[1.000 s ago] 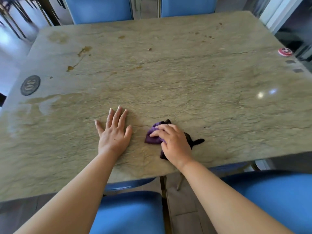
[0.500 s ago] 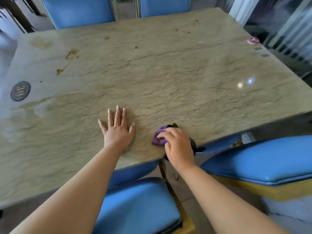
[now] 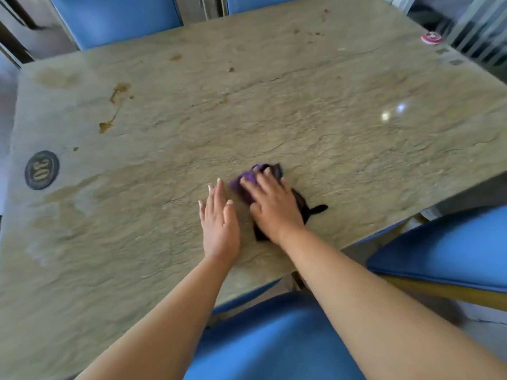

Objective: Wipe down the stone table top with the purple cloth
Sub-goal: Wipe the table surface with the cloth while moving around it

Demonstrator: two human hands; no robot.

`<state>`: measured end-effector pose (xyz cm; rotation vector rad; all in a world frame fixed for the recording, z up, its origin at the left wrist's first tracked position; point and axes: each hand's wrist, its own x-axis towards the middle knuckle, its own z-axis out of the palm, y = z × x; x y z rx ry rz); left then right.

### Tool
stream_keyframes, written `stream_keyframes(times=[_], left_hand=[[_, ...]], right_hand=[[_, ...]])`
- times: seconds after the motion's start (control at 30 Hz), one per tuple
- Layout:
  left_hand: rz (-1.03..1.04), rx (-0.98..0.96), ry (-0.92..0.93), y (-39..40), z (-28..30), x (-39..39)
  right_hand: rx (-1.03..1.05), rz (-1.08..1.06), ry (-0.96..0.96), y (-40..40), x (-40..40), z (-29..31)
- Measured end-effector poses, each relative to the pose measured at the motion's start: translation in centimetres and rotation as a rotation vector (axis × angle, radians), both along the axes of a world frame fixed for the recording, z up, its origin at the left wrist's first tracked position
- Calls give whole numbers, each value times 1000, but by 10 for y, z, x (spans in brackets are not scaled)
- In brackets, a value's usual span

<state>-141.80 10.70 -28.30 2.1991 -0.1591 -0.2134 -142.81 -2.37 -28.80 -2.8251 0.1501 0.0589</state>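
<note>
The stone table top (image 3: 315,127) spreads before me with brown spills (image 3: 115,105) drying at its far left, so I judge the wiping barely begun. My left hand (image 3: 219,223) is flat, fingers straight, while my right hand (image 3: 274,207) presses the bunched purple cloth (image 3: 248,182) near the front edge. Next I should sweep outward toward those stains.

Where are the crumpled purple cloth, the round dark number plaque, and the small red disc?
Crumpled purple cloth (image 3: 248,179), head view, purple fold left of the fingers.
Round dark number plaque (image 3: 41,170), head view, its centre.
Small red disc (image 3: 431,38), head view, its top face.
</note>
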Motion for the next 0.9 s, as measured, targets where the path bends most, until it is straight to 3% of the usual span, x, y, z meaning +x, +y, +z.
stream_keyframes(times=[0.07, 0.13, 0.2, 0.27, 0.33, 0.4, 0.5, 0.6, 0.7, 0.77, 0.9], left_hand=[[8, -72, -22, 25, 10, 6], [-42, 93, -140, 61, 10, 18], [-59, 286, -209, 101, 2, 33], [-68, 443, -219, 137, -8, 38], [-123, 526, -241, 158, -15, 35], [-156, 533, -261, 164, -17, 31], [-125, 473, -256, 161, -17, 34], [-110, 365, -253, 166, -17, 35], [-104, 279, -246, 170, -16, 37], [-106, 253, -253, 172, -17, 39], [-128, 188, -256, 176, -17, 40]], right_hand=[[86, 253, 13, 12, -25, 3], [128, 350, 6, 1, -36, 3], [20, 204, -31, -11, -26, -6], [-75, -104, -53, -11, -8, -12], [-143, -335, -2, 4, 10, -13], [-160, -407, 33, 28, 25, -12], [-146, -207, -21, 80, 28, -10], [-77, 213, -57, 129, -3, -8], [40, 571, -41, 117, -18, -6], [36, 482, -92, 101, -9, -9], [-50, -118, -159, 100, 34, -16]])
